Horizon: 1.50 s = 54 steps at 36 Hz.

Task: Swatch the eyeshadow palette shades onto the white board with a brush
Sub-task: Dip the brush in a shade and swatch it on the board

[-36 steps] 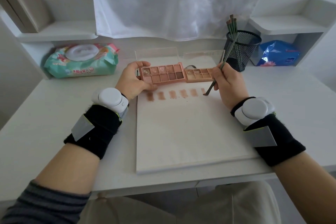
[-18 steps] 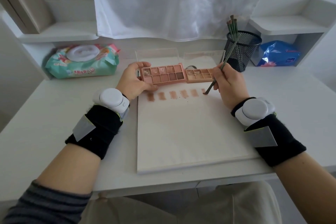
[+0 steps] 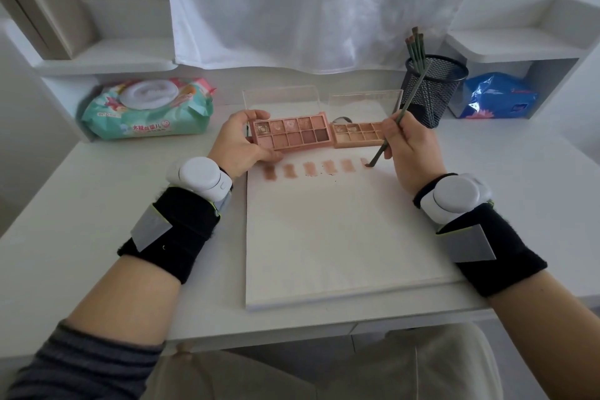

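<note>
While my right hand [image 3: 410, 146] pinches the brush [image 3: 394, 131] on the white board [image 3: 341, 237], beside five finished swatches [image 3: 308, 169], my left hand [image 3: 238, 146] grips the palette [image 3: 290, 133]; I judge many shades remain.

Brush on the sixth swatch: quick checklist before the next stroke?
1. Grip: right hand pinches the brush mid-handle. ok.
2. Tip contact: bristles sit on the white board at the sixth swatch. ok.
3. Palette steadied: left hand holds the pink eyeshadow palette, lid open. ok.
4. Row spacing: five finished swatches lie apart in one line. ok.
5. Pigment left on the bristles: cannot tell.
6. Room rightward: bare board remains past the tip. ok.
</note>
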Each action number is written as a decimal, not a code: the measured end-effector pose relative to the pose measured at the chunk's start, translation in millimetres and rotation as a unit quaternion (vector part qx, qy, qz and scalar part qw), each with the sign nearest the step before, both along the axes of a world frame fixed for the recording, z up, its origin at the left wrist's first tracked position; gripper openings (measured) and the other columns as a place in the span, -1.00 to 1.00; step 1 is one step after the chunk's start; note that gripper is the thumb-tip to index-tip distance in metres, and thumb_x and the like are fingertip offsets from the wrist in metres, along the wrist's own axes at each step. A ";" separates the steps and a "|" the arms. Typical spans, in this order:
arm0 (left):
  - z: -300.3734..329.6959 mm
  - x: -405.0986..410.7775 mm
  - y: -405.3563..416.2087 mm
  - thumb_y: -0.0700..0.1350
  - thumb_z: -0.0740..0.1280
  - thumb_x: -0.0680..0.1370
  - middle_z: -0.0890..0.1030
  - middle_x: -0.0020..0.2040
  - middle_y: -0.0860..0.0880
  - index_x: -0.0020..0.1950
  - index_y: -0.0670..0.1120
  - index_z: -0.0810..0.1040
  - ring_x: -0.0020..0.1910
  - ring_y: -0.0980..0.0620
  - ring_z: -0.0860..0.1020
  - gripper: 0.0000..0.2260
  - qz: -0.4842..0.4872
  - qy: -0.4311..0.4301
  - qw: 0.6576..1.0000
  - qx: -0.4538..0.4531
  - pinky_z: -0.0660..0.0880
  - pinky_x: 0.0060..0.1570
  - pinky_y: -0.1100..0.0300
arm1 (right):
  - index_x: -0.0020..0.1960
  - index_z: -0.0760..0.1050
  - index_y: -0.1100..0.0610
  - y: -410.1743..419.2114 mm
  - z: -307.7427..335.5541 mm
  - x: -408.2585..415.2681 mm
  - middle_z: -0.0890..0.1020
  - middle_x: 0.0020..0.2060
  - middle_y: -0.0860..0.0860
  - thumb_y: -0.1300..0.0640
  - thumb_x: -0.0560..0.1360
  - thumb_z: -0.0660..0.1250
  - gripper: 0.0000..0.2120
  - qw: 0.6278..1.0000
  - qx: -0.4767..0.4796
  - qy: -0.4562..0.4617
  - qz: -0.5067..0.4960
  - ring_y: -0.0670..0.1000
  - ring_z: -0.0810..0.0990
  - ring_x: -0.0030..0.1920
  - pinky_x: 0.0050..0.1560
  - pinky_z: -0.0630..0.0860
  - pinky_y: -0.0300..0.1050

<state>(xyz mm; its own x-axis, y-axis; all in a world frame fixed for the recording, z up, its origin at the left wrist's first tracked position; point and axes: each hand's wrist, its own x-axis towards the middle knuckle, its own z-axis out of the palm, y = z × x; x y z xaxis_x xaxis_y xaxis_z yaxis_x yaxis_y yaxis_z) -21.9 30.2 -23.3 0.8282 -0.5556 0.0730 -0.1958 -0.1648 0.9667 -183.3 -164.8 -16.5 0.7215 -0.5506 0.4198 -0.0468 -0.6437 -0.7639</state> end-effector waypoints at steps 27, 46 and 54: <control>-1.4 0.8 -0.6 -0.45 0.51 0.24 0.55 0.03 -0.10 0.12 -0.03 0.42 -0.22 0.02 0.56 -0.41 0.005 -0.001 1.000 -0.003 0.52 -0.13 0.31 | -0.13 0.37 0.17 -3.3 -1.7 1.5 0.47 -0.40 0.00 0.14 0.61 0.11 -0.82 1.000 0.006 -0.015 -0.014 -0.04 0.43 -0.38 -0.20 0.42 -0.06; 1.7 -1.0 0.2 -0.48 0.49 0.24 0.54 -0.01 -0.11 0.11 -0.04 0.41 -0.26 0.05 0.55 -0.42 0.002 0.001 1.000 -0.006 0.53 -0.21 0.38 | -0.14 0.37 0.14 -3.2 -2.1 1.5 0.47 -0.40 -0.03 0.13 0.61 0.11 -0.82 1.000 0.011 -0.020 -0.011 -0.07 0.43 -0.38 -0.21 0.43 -0.04; 1.7 -1.3 0.1 -0.46 0.50 0.24 0.55 0.01 -0.11 0.13 -0.04 0.41 -0.24 0.04 0.55 -0.42 0.004 -0.001 1.000 -0.003 0.52 -0.18 0.37 | -0.13 0.40 0.24 -2.7 -0.2 -1.9 0.44 -0.41 0.04 0.14 0.61 0.11 -0.78 1.000 -0.001 -0.018 -0.006 0.03 0.38 -0.35 -0.25 0.34 -0.05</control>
